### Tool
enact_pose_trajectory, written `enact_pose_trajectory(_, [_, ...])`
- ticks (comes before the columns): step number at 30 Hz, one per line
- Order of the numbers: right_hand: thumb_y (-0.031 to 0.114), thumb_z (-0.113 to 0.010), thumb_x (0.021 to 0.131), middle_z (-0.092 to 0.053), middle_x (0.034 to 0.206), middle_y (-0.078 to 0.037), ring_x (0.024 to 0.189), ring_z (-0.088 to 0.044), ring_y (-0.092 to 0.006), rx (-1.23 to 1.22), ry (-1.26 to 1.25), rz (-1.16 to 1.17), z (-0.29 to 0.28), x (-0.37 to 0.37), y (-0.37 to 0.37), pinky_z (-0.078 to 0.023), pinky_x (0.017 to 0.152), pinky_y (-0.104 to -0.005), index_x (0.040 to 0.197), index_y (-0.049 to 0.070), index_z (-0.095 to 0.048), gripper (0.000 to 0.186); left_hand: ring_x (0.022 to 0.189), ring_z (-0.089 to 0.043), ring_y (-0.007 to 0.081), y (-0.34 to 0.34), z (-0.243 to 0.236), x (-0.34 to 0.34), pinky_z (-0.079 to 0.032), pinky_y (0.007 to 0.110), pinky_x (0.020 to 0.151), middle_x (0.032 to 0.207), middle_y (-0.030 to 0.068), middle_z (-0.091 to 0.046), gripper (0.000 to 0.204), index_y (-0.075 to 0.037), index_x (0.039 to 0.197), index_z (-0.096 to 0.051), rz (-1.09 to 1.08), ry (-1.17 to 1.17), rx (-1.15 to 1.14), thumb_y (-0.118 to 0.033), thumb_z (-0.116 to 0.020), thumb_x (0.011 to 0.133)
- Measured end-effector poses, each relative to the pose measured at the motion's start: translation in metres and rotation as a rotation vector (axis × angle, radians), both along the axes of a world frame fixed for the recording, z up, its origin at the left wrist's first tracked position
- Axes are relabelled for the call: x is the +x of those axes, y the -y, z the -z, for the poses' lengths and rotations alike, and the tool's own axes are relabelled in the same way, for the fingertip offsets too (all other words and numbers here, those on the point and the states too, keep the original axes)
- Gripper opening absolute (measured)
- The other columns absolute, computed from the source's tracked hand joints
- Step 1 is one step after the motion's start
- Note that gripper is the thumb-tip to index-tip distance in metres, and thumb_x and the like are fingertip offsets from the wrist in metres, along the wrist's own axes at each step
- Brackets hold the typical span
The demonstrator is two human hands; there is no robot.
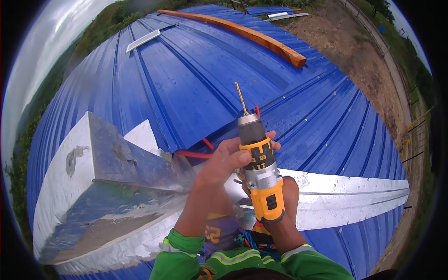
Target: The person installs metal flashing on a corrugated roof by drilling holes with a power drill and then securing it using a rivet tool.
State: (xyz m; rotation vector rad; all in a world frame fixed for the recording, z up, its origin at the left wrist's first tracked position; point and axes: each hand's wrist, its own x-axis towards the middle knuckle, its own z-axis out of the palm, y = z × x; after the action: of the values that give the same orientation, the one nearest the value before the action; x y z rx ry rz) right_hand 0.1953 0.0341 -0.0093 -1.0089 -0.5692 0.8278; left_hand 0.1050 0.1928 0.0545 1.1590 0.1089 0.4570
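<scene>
A yellow and black cordless drill [264, 175] is held in front of me, its chuck pointing away over the roof. A long gold twist drill bit [241, 98] stands out of the chuck. My left hand [225, 157] is closed around the front of the drill, thumb on the collar just behind the chuck. My right hand [290, 198] is wrapped round the drill from the right, below its body. The drill hides most of those fingers and the handle. The bit touches nothing that I can see.
Blue ribbed metal roofing [196, 79] spreads all around. A silver-coated box-like structure [114, 158] rises at the left, and a silver strip [350, 196] runs to the right. Farther off lie an orange-brown wooden beam [238, 30] and a white panel [143, 40]. Red pieces [193, 154] show at a sheet edge.
</scene>
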Motion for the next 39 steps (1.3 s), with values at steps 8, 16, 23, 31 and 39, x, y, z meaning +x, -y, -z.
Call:
enact_pose_trajectory(8, [0.024,-0.063,0.094,-0.064,0.099,-0.004,0.083,-0.064,-0.0107,0.0,-0.005,-0.019,-0.001,-0.001,0.002,-0.052,0.067,-0.0232,0.126,0.004,-0.053,0.039,0.121,-0.059,0.022,0.001,0.003,0.002,-0.044,0.039,0.105,0.133,0.0158,-0.06,0.074,0.003,0.139,-0.05,0.037,0.012,0.016,-0.046,-0.068,0.086])
enact_pose_trajectory(16, [0.024,-0.063,0.094,-0.064,0.099,-0.005,0.083,-0.065,-0.0112,0.004,0.002,-0.019,-0.005,0.0,0.001,-0.052,0.068,-0.0236,0.127,0.004,-0.052,0.04,0.12,-0.059,0.0221,0.003,0.002,0.003,-0.044,0.039,0.105,0.132,0.016,-0.06,0.076,0.004,0.139,-0.05,0.033,0.021,0.021,-0.047,-0.069,0.086])
enact_pose_trajectory(23, [0.025,-0.063,0.094,-0.064,0.1,-0.005,0.084,-0.065,-0.0117,-0.01,0.031,-0.045,-0.007,-0.002,-0.017,-0.052,0.068,-0.0239,0.128,0.004,-0.052,0.041,0.144,-0.03,0.0398,0.008,-0.005,0.001,-0.026,0.055,0.115,0.127,0.0229,-0.062,0.079,0.005,0.119,-0.065,-0.034,-0.034,0.036,-0.064,-0.07,0.079])
enact_pose_trajectory(31, [0.026,-0.063,0.094,-0.064,0.1,-0.005,0.085,-0.066,-0.0122,-0.02,0.04,-0.052,-0.009,-0.004,-0.022,-0.052,0.069,-0.0243,0.129,0.004,-0.052,0.043,0.144,-0.032,0.0392,0.005,-0.003,-0.002,-0.028,0.053,0.115,0.126,0.0218,-0.063,0.078,0.002,0.115,-0.068,-0.055,-0.018,0.045,-0.066,-0.069,0.077])
enact_pose_trajectory(39, [0.027,-0.063,0.094,-0.064,0.101,-0.006,0.085,-0.066,-0.0127,-0.037,0.028,-0.055,-0.009,-0.002,-0.02,-0.053,0.07,-0.0247,0.129,0.004,-0.052,0.044,0.119,-0.06,0.0211,0.003,0.008,-0.002,-0.045,0.038,0.104,0.131,0.0151,-0.061,0.074,0.0,0.139,-0.052,0.014,0.063,0.024,-0.051,-0.066,0.087])
